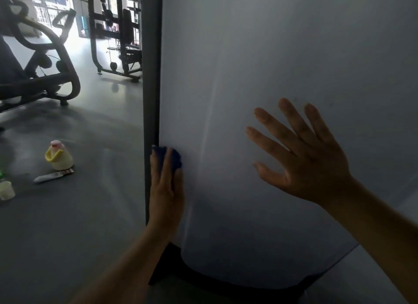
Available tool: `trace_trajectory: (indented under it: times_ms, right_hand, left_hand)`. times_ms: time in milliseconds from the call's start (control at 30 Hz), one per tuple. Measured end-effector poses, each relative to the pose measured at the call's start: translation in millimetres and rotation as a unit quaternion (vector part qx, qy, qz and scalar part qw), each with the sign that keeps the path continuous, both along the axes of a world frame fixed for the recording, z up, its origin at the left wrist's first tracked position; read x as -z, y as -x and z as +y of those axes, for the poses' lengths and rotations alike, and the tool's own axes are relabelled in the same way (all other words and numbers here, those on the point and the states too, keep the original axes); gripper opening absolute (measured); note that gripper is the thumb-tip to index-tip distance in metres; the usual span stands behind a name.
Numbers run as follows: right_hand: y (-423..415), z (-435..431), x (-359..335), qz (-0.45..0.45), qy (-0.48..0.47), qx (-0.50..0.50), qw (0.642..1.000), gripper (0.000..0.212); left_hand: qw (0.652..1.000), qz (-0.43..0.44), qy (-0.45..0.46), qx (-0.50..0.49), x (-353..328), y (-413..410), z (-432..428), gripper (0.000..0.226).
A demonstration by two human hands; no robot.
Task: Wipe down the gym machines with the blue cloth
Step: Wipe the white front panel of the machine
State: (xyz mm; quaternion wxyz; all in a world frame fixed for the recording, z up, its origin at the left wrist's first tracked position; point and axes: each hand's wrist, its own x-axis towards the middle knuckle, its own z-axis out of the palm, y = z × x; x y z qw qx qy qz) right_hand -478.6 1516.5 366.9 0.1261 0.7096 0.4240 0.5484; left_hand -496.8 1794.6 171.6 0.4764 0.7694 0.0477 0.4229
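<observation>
A gym machine's pale grey panel (282, 54) fills the right of the view, with a dark upright post (151, 77) along its left edge. My left hand (166, 190) presses the blue cloth (175, 159) flat against the panel, right beside the post, low down. The cloth bulges out past my fingertips. My right hand (305, 154) is spread, fingers straight, in front of the panel to the right, holding nothing; contact with the panel is unclear.
On the grey floor at the left stand a cream bottle with a yellow handle (59, 156), a tube (54, 175) and a small white cup (6, 190). An exercise bike (45, 61) and a rack machine (117, 32) stand farther back.
</observation>
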Motion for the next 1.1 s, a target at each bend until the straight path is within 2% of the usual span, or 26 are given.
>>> trace_trajectory:
  times_ms: [67,133,167,233,300,333,367,433,467,500,533,567,633,667,700,733,767,800,833,867,900,933,967,1000,1033,1100]
  right_hand:
    - [-0.8,-0.3,-0.4,-0.003,0.002,0.002,1.000,0.067]
    - [-1.2,0.1,-0.5,-0.006,0.001,0.001,1.000,0.068]
    - [-1.4,0.7,-0.2,-0.006,0.001,0.001,1.000,0.068]
    - [-1.0,0.5,-0.3,-0.010,0.003,0.002,1.000,0.068]
    - [-0.6,0.8,0.3,-0.015,0.005,0.001,1.000,0.068]
    - [-0.5,0.8,0.5,-0.017,0.006,0.000,1.000,0.068]
    - [-0.5,0.7,0.7,-0.017,0.007,0.001,1.000,0.069]
    - [-0.3,0.7,0.7,-0.017,0.009,0.003,1.000,0.069]
    - [0.2,0.8,1.0,-0.017,0.009,0.005,1.000,0.069]
    - [0.5,1.2,1.3,-0.016,0.009,0.006,1.000,0.070]
    - [0.5,1.2,1.4,-0.017,0.010,0.007,1.000,0.070]
    - [0.4,0.8,1.4,-0.019,0.010,0.009,1.000,0.071]
    - [0.5,-0.1,0.9,-0.023,0.012,0.012,1.000,0.071]
    - [0.9,-0.4,0.8,-0.024,0.012,0.013,1.000,0.071]
    - [1.4,-0.8,0.8,-0.023,0.011,0.013,1.000,0.071]
    - [1.9,-1.1,0.5,-0.022,0.010,0.013,1.000,0.071]
    - [2.4,-1.1,0.0,-0.021,0.010,0.013,1.000,0.071]
    - [2.6,-0.8,-0.2,-0.020,0.010,0.013,1.000,0.070]
    - [2.7,-0.5,-0.4,-0.019,0.011,0.013,1.000,0.070]
    - [2.7,-0.2,-0.1,-0.017,0.012,0.012,1.000,0.070]
    - [1.6,0.5,-0.4,-0.017,0.014,0.011,1.000,0.071]
    - [1.2,0.3,-0.7,-0.017,0.014,0.012,1.000,0.071]
    - [1.6,-0.4,-0.3,-0.018,0.014,0.014,1.000,0.071]
    - [1.7,-0.3,0.4,-0.020,0.013,0.015,1.000,0.071]
    - [1.9,-0.5,1.0,-0.021,0.013,0.016,1.000,0.071]
    - [2.1,-0.8,1.1,-0.018,0.016,0.018,1.000,0.072]
  left_hand:
    - [0.983,0.024,0.173,-0.060,-8.4,-16.0,15.6,0.054]
    - [0.972,0.042,0.224,-0.057,-12.6,-16.0,9.6,0.054]
    - [0.979,0.039,0.195,-0.034,-11.6,-9.3,1.2,0.054]
    - [0.999,0.012,0.038,0.014,4.2,9.0,-16.1,0.059]
    - [0.990,-0.017,-0.130,0.048,22.6,14.3,-13.9,0.061]
    - [0.988,-0.030,-0.147,0.037,22.5,7.8,-6.1,0.060]
    - [0.994,-0.036,-0.101,0.015,18.8,1.0,1.0,0.059]
    - [0.996,-0.014,0.085,-0.002,2.0,-3.5,3.1,0.055]
    - [0.992,0.002,0.127,0.000,-5.0,-1.9,-4.1,0.055]
    - [0.993,0.013,0.119,0.009,-9.5,2.8,-14.1,0.057]
    - [0.998,0.009,0.058,0.016,-7.7,8.0,-23.1,0.059]
    - [0.998,-0.019,-0.050,0.022,1.3,13.4,-30.9,0.060]
    - [0.958,-0.081,-0.271,0.034,24.9,13.8,-25.0,0.059]
    - [0.950,-0.091,-0.297,0.017,30.4,6.6,-13.9,0.057]
    - [0.961,-0.091,-0.259,-0.015,33.3,-2.5,-3.9,0.056]
    - [0.984,-0.074,-0.156,-0.043,29.9,-7.7,2.4,0.056]
    - [0.997,-0.043,-0.010,-0.059,25.0,-10.0,5.9,0.056]
    - [0.991,-0.005,0.122,-0.054,20.2,-10.9,6.2,0.055]
    - [0.980,0.025,0.198,-0.025,16.1,-9.8,2.7,0.055]
    - [0.979,0.045,0.197,-0.001,13.0,-4.9,-2.2,0.056]
    - [0.991,0.031,0.126,0.009,16.6,-1.6,-3.5,0.058]
    - [1.000,-0.010,0.013,0.026,26.7,1.9,-4.4,0.058]
    - [0.992,-0.047,-0.114,0.035,40.9,1.8,1.3,0.059]
    - [0.980,-0.067,-0.187,0.031,50.8,-3.0,13.5,0.059]
    - [0.983,-0.061,-0.171,0.022,57.1,-10.7,25.6,0.058]
    - [0.999,-0.006,0.035,-0.005,51.7,-15.5,38.5,0.057]
